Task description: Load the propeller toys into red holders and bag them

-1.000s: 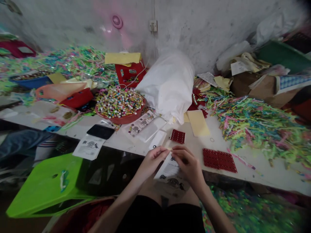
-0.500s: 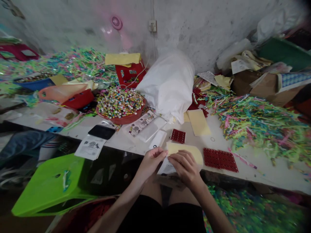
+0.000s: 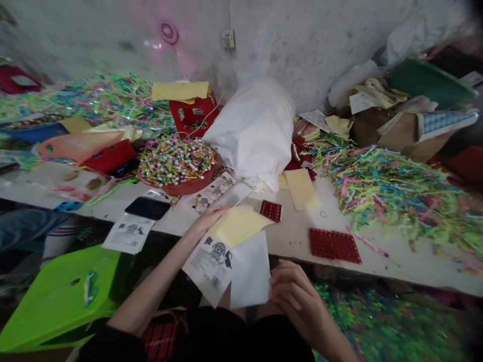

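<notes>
My left hand [image 3: 212,217] is closed on the upper edge of a yellow card [image 3: 239,225] and printed sheets [image 3: 211,264], lifted above the table's front edge. A plain white sheet [image 3: 249,269] hangs beside the printed one. My right hand [image 3: 290,286] is at the white sheet's lower right edge with curled fingers; whether it grips the sheet is unclear. Past the papers lies a small dark red piece [image 3: 270,211], and farther right a larger dark red piece [image 3: 334,245].
A bowl of small colourful pieces [image 3: 177,163], a black phone [image 3: 147,207] and a white sack [image 3: 256,130] stand on the table. Colourful ribbon-like items [image 3: 400,191] are heaped at right. A green stool [image 3: 64,296] is lower left; a person's leg [image 3: 33,226] shows beyond it.
My left hand has moved left and up with the yellow card and papers, which are now spread apart. My right hand has moved down, away from my left hand. The view has shifted slightly.
</notes>
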Demonstrator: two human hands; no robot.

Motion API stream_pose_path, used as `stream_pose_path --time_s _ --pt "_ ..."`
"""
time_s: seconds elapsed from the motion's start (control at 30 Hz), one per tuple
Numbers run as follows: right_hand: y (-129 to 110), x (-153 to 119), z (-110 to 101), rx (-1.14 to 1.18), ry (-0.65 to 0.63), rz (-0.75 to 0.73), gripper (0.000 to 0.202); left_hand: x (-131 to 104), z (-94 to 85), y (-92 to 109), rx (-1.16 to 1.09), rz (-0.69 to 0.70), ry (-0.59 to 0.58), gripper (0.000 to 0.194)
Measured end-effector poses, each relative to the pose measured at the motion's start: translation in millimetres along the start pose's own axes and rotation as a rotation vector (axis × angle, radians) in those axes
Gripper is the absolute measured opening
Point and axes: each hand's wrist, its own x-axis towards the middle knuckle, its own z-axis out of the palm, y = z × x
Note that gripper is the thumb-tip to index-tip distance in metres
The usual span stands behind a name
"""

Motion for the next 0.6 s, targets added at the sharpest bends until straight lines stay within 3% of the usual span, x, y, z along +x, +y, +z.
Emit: stream_pose_path --time_s 0.1,0.2,0.3,0.37,0.4,0.43,0.47,0.53,0.6 --pt "-9.3 -14.0 -20.5 0.093 0.061 0.037 0.003 32.1 -13.5 -0.4 0.087 0.034 0.07 0.029" --pt "-12.3 -25.8 -35.5 0.03 0.154 0.123 0.005 57.2 -20.1 5.0 0.186 0.085 0.204 0.027" --pt "-2.6 -36.6 -34.3 -0.058 0.17 0.283 0.008 52.0 1.8 8.2 0.261 0.153 0.323 0.031" --pt "9.7 -42.6 -26.4 -0.075 0.154 0.349 0.008 20.6 35.1 6.3 0.289 0.251 0.321 0.038" --pt "16.5 -44.9 -21.9 -0.086 0.151 0.365 0.008 -2.8 54.9 4.3 0.309 0.347 0.247 0.04" --pt "23.0 -46.7 -17.9 -0.102 0.154 0.374 0.008 -29.4 75.2 1.9 0.3 0.439 0.1 0.038" --pt "28.9 -48.3 -14.6 -0.121 0.159 0.381 0.009 -57.0 94.5 -0.4 0.292 0.511 -0.149 0.034" --pt "37.5 -50.9 -11.2 -0.161 0.183 0.399 0.012 -106.1 126.8 -2.7 0.279 0.576 -0.541 0.023" --pt "42.4 -54.2 -12.3 -0.177 0.21 0.433 0.016 -136.5 147.8 -0.7 0.198 0.514 -0.605 0.016"
